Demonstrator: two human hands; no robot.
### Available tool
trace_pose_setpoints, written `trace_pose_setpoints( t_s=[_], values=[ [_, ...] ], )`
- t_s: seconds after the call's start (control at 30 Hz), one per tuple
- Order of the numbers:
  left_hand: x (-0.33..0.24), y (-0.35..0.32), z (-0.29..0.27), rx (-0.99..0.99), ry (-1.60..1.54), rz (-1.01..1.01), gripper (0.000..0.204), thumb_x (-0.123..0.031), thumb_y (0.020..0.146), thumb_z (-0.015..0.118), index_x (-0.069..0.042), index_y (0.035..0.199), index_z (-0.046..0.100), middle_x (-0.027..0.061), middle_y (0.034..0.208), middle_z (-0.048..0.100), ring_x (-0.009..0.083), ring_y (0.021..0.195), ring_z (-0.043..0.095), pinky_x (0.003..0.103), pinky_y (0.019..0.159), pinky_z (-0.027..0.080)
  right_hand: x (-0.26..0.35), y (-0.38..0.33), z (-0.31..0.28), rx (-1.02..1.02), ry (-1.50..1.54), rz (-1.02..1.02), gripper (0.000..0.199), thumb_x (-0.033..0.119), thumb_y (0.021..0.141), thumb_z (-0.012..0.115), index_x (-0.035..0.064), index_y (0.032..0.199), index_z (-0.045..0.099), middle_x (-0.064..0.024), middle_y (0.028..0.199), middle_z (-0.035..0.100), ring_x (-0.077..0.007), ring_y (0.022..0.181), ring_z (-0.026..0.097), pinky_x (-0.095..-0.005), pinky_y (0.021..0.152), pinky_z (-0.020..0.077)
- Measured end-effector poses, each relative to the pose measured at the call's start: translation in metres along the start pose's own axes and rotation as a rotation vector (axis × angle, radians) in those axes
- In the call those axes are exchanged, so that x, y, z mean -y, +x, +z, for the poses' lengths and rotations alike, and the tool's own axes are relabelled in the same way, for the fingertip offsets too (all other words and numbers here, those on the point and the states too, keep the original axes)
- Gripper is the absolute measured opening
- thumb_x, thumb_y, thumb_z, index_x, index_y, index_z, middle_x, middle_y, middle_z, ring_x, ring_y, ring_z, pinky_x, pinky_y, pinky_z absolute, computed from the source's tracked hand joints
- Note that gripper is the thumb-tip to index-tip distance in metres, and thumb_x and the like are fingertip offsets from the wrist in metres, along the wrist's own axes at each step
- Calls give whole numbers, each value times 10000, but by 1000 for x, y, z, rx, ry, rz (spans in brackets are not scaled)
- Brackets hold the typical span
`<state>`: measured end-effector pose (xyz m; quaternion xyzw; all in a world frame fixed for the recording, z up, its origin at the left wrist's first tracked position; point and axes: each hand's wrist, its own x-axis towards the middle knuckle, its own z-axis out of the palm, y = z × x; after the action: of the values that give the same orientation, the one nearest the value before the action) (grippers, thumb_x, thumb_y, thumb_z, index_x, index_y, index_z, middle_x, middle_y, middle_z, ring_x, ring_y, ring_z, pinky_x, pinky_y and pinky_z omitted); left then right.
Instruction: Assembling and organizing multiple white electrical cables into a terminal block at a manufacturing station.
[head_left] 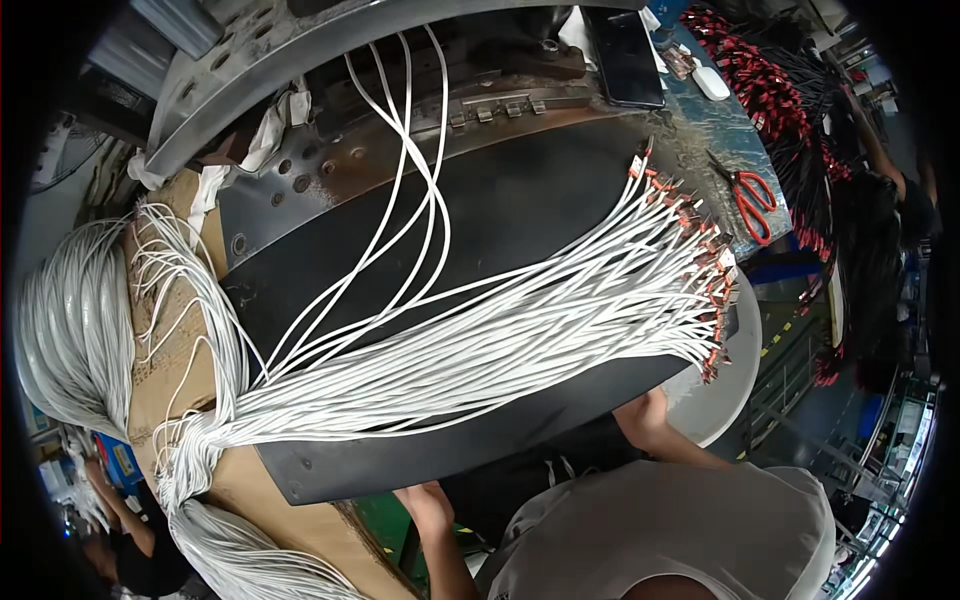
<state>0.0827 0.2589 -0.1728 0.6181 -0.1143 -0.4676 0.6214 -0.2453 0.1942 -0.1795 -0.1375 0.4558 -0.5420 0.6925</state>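
A wide bundle of white cables [450, 365] lies across a black board [480, 215]. Its right-hand ends fan out into small red-and-dark connector tips [712, 275]. A few cables loop up from the bundle toward the metal machine. My left hand [428, 508] is at the board's near edge, left of the middle, with its fingers hidden under the edge. Farther right, my right hand [645, 415] is also at that edge, below the connector tips. Its fingers are hidden by the board too. Neither hand touches the cables on top.
A metal machine frame [400, 25] spans the far side. Coiled white cable [80, 320] rests on cardboard [165, 385] at left. Red-handled scissors [752, 205], a phone [627, 60] and a white mouse [711, 83] lie at far right. A round white container [735, 385] stands below the board's right end.
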Motion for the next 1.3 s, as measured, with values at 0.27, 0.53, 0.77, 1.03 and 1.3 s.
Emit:
trace_pose_setpoints(
  t_s=[0.27, 0.53, 0.77, 1.03, 1.3],
  values=[
    [-31, -2, 22, -84, 25, -65, 328, -106, 987, 548, -43, 1298, 467, 71, 1126, 606, 143, 919, 599, 280, 722, 484, 15, 2, 5, 158, 58, 147, 483, 412, 979, 412, 79, 1284, 585, -61, 1308, 609, -235, 1264, 513, -392, 1100, 331],
    [-100, 2, 29, 698, 638, -589, 291, -123, 986, 599, -17, 1258, 613, 130, 1033, 724, 172, 805, 672, 288, 668, 542, 26, 4, 31, 304, -65, 477, 479, 424, 1034, 407, 83, 1363, 482, -64, 1306, 550, -218, 1075, 569, -362, 845, 468],
    [-223, 34, 214, 781, 1069, 902, 314, 20, 817, 669, -4, 1130, 695, 146, 979, 719, 316, 907, 701, 368, 827, 538, 151, 11, 190, 1517, -780, -254, 208, 44, 922, 675, 6, 1126, 662, -138, 1068, 660, -306, 934, 649, -385, 816, 528],
    [-251, 144, 198, 685, 1558, 1213, 265, -27, 892, 551, 40, 1138, 624, 198, 1082, 677, 389, 1036, 636, 452, 878, 514, 210, 106, 233, 1009, -1846, -833, 176, 141, 889, 667, 10, 1007, 655, -141, 987, 647, -351, 920, 637, -437, 761, 505],
    [-248, 78, 206, 1060, 1517, 925, 247, -165, 920, 664, 42, 1054, 655, 164, 927, 669, 368, 810, 645, 394, 743, 514, 240, 140, 233, 855, -2004, -547, 184, 179, 933, 634, 18, 1022, 649, -121, 835, 663, -287, 809, 660, -397, 704, 500]
  ],
)
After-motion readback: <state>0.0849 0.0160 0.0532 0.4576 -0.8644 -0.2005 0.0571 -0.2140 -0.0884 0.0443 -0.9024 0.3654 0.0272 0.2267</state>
